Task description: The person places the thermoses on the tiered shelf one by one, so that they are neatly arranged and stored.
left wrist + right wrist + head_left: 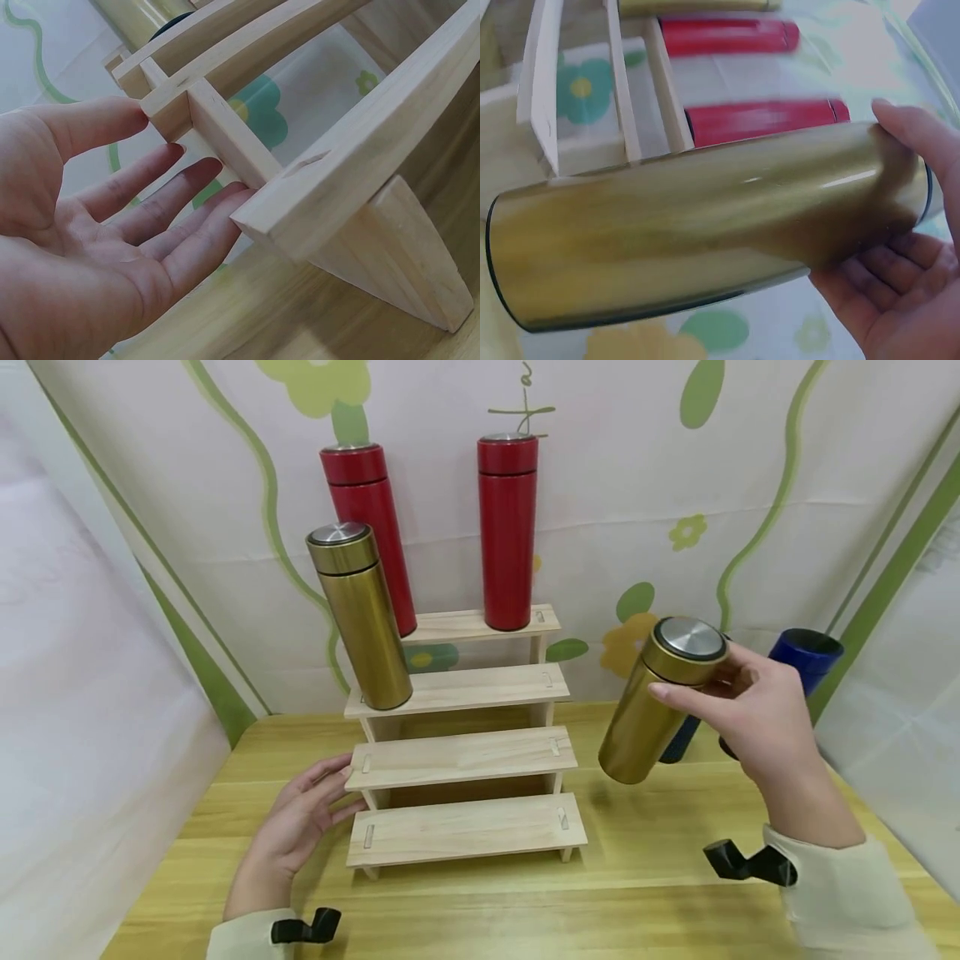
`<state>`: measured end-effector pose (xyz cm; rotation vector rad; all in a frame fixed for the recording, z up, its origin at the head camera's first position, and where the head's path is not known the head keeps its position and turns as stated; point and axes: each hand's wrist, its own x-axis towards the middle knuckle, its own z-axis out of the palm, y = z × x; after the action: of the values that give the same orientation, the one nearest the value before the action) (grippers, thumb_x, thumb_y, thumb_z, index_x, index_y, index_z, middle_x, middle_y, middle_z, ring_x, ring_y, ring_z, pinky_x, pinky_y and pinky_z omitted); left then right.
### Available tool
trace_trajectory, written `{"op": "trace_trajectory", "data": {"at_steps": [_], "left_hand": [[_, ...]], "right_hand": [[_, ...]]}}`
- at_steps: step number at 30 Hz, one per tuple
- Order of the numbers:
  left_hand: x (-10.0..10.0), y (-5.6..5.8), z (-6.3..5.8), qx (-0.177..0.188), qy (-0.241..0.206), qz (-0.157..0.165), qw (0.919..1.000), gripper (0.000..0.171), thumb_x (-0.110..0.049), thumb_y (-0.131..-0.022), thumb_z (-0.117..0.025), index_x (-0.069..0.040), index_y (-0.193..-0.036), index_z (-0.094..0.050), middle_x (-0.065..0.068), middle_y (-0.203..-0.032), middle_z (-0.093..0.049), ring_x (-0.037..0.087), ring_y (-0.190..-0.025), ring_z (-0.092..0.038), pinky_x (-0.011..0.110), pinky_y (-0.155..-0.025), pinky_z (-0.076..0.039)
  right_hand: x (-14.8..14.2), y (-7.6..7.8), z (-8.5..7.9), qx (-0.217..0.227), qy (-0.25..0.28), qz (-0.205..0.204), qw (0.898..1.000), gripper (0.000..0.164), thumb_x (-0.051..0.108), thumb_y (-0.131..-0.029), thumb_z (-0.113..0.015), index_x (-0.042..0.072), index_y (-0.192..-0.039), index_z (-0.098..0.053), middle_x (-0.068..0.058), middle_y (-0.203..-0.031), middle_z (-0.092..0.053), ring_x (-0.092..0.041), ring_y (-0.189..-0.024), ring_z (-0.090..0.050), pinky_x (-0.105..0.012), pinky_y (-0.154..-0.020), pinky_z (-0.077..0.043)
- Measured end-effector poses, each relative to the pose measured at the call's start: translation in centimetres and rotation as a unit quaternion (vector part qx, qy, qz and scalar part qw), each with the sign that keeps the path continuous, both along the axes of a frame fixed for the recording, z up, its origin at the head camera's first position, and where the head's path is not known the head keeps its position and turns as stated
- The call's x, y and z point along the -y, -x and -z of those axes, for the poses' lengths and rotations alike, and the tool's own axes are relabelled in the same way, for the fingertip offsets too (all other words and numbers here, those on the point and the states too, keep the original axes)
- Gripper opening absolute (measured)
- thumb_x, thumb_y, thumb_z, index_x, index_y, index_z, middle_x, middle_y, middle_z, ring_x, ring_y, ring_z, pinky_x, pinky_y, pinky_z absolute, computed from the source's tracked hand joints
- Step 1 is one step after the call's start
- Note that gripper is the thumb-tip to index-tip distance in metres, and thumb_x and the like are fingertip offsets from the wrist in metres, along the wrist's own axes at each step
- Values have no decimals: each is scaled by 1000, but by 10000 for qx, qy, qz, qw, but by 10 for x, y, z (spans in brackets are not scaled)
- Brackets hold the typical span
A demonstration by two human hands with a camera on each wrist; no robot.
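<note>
My right hand [757, 710] grips a gold thermos bottle [641, 727] near its silver-topped lid, thumb in front and fingers behind. The bottle tilts beside the wooden step rack [465, 835], to its right. At the rack's left side, my left hand [303, 818] has its thumb at the end of one shelf [169, 105] and its fingertips [244, 196] by the lower shelf, fingers loosely extended. A second gold bottle [367, 627] stands at the left of the third step. Two red bottles [371, 518] [510, 535] stand on the top step.
Behind my right hand is a blue bottle [810, 656], mostly hidden. Another dark blue bottle [681, 739] shows its lower end behind the held one. A patterned cloth [600, 510] hangs behind the wooden table [525, 918]; pale cloth [67, 693] hangs at the sides.
</note>
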<state>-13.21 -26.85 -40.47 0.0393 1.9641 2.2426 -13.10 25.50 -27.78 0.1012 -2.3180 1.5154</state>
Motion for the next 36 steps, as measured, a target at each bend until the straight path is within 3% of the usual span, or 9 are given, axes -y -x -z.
{"op": "trace_trajectory", "data": {"at_steps": [5, 12, 19, 26, 36], "left_hand": [[0, -1, -1, 29, 40, -4, 10000, 29, -16, -113, -56, -15, -142, -59, -12, -132, -71, 8, -124, -70, 37, -102, -62], [0, 0, -1, 38, 134, -27, 9999, 44, -19, -112, -57, -4, -152, -49, -12, -133, -69, 9, -125, -69, 37, -103, -62], [0, 0, 0, 48, 124, -26, 9999, 43, -19, -112, -57, -4, -152, -49, -11, -133, -69, 9, -125, -70, 37, -103, -62], [0, 1, -2, 86, 145, -78, 9998, 45, -20, -112, -59, -2, -152, -49, -11, -133, -69, 9, -124, -69, 38, -103, -62], [-1, -1, -2, 90, 99, -94, 9999, 41, -18, -112, -58, -4, -150, -52, -11, -131, -70, 9, -123, -70, 37, -102, -62]], "right_hand": [[20, 3, -27, -56, -116, -97, 9999, 48, 23, -89, -91, 17, -133, -72, 20, -116, -77, -2, -103, -75, -12, -84, -60], [46, 13, -56, -327, 555, -372, 9972, 49, 19, -87, -93, 15, -132, -74, 9, -120, -79, -12, -107, -74, -14, -88, -59], [82, 26, -83, -344, 349, -549, 9973, 52, 34, -86, -94, 22, -133, -75, 6, -124, -79, -15, -111, -73, -20, -90, -59], [110, 48, -94, -376, 280, -668, 9967, 56, 45, -83, -94, 24, -132, -75, 3, -124, -79, -15, -110, -71, -27, -93, -58], [136, 72, -97, -278, 436, -856, 9950, 59, 47, -83, -93, 21, -133, -74, -1, -127, -76, -17, -112, -68, -35, -101, -57]]}}
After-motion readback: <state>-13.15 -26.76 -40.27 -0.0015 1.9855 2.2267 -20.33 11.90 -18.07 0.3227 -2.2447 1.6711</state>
